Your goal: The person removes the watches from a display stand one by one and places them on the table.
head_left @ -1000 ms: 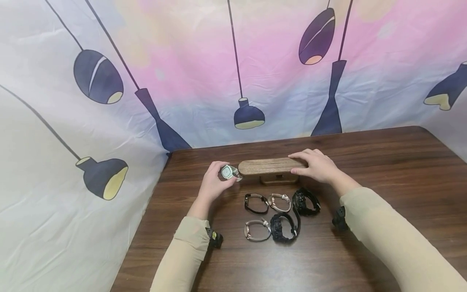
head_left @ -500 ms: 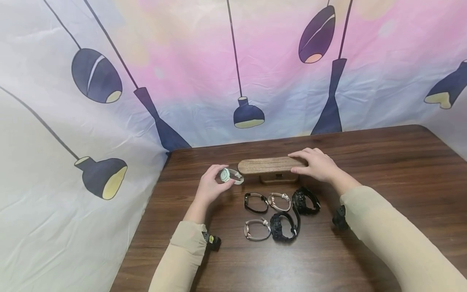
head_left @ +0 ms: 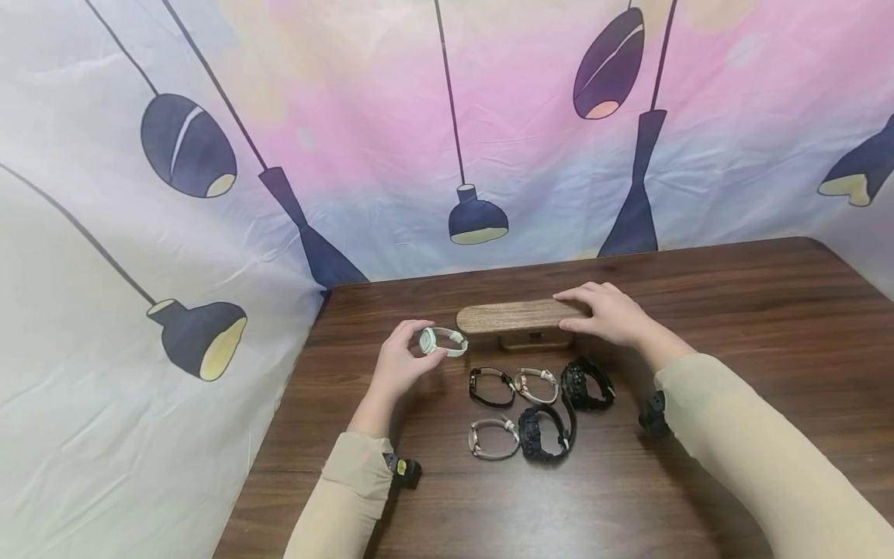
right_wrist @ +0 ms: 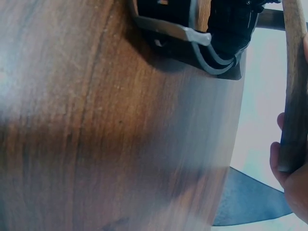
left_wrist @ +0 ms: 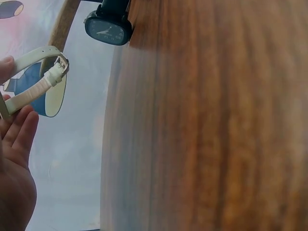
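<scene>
My left hand pinches a pale green wristwatch by its case, just left of a wooden watch stand. The buckled strap forms a loop in the left wrist view, apart from the bar in the head view. My right hand grips the right end of the stand's rounded top bar, thumb in front and fingers over the top. In the right wrist view, that hand is partly cut off at the edge, holding the bar.
Several watches lie in front of the stand: a slim black one, two with pale straps, and two chunky black ones, the nearer black watch at the front. They rest on a dark wooden table. Behind hangs a lamp-patterned cloth.
The left hand has drawn the pale green watch slightly left and toward me, off the bar's left end, and its strap loop has come into view. The right hand stays on the bar.
</scene>
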`<state>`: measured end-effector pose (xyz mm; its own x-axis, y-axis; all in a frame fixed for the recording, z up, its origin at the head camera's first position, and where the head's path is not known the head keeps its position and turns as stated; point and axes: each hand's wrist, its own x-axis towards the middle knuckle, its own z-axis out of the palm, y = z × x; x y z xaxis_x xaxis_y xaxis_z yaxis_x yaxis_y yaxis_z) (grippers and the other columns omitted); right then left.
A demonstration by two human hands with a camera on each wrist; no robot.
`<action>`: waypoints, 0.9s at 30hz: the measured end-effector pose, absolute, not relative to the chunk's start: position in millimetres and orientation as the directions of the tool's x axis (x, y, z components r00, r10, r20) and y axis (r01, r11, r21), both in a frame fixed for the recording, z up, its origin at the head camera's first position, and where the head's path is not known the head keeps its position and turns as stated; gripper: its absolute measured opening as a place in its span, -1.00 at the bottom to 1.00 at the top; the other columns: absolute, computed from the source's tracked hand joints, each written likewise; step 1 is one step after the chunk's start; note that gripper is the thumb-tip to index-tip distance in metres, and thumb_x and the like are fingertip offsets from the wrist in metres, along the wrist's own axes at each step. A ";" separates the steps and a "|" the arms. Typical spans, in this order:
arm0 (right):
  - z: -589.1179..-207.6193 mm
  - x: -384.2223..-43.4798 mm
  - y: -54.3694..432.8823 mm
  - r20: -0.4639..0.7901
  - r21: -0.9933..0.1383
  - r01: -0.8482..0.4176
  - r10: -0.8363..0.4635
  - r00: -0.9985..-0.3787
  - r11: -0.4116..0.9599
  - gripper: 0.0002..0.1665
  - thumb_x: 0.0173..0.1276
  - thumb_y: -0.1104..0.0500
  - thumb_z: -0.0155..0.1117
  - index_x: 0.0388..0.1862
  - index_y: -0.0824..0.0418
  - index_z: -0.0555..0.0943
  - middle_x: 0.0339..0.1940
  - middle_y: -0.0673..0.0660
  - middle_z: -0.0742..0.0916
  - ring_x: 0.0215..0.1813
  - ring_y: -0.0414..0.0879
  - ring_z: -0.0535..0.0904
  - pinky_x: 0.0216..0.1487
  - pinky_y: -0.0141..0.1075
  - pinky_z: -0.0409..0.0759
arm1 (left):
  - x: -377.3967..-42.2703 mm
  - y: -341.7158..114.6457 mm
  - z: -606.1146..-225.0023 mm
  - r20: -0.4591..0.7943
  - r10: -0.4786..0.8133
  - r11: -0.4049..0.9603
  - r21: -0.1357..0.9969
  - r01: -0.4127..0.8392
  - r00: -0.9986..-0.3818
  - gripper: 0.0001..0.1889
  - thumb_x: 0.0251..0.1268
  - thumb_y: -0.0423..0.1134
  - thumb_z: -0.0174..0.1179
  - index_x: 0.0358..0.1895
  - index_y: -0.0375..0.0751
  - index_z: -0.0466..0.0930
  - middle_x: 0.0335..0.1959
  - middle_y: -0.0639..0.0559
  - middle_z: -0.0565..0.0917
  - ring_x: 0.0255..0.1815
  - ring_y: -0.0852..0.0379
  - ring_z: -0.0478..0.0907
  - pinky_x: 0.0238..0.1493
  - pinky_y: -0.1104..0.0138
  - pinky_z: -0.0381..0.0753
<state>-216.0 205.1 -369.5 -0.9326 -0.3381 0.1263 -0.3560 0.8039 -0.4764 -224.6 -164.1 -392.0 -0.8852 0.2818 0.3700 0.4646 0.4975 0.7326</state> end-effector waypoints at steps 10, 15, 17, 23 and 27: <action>-370.5 -216.1 206.3 0.138 -0.473 -0.363 -0.340 -0.930 0.803 -0.28 0.24 -0.27 0.19 0.30 0.05 0.43 0.20 0.23 0.48 0.14 0.18 0.34 0.07 0.17 0.31 | -211.5 -156.9 -380.8 0.414 0.260 0.398 0.777 0.487 -0.872 -0.49 -0.11 -0.44 0.44 0.03 -0.42 0.55 -0.06 -0.18 0.50 -0.07 -0.10 0.55 0.00 0.19 0.53; -369.6 -215.6 207.4 0.135 -0.479 -0.360 -0.338 -0.931 0.800 -0.29 0.24 -0.25 0.20 0.30 0.03 0.44 0.19 0.22 0.49 0.16 0.19 0.33 0.10 0.16 0.29 | -193.1 -144.2 -356.1 0.409 0.279 0.335 0.806 0.487 -0.869 -0.52 -0.08 -0.51 0.38 0.01 -0.51 0.51 -0.06 -0.27 0.48 -0.04 -0.19 0.53 0.04 0.19 0.51; -369.0 -215.3 207.9 0.130 -0.482 -0.358 -0.338 -0.932 0.800 -0.30 0.25 -0.25 0.20 0.30 0.02 0.43 0.20 0.22 0.49 0.16 0.19 0.32 0.11 0.16 0.28 | -190.8 -140.5 -352.0 0.399 0.291 0.316 0.818 0.481 -0.870 -0.52 -0.07 -0.51 0.37 0.02 -0.50 0.51 -0.05 -0.28 0.47 -0.03 -0.18 0.52 0.05 0.20 0.50; -367.7 -215.3 210.3 0.111 -0.515 -0.361 -0.358 -0.927 0.778 -0.29 0.26 -0.21 0.21 0.32 0.06 0.41 0.23 0.27 0.45 0.19 0.24 0.29 0.14 0.17 0.24 | -189.7 -133.2 -350.3 0.354 0.312 0.265 0.859 0.438 -0.882 -0.50 -0.04 -0.51 0.35 0.06 -0.52 0.49 -0.05 -0.34 0.47 -0.06 -0.32 0.51 0.02 0.05 0.49; -368.6 -216.4 212.0 0.103 -0.531 -0.359 -0.362 -0.926 0.767 -0.30 0.27 -0.18 0.23 0.33 0.07 0.40 0.23 0.28 0.45 0.20 0.25 0.28 0.15 0.17 0.24 | -189.6 -127.1 -353.0 0.345 0.337 0.248 0.865 0.436 -0.876 -0.51 -0.02 -0.52 0.34 0.06 -0.56 0.47 -0.07 -0.37 0.49 -0.07 -0.40 0.50 0.01 -0.01 0.48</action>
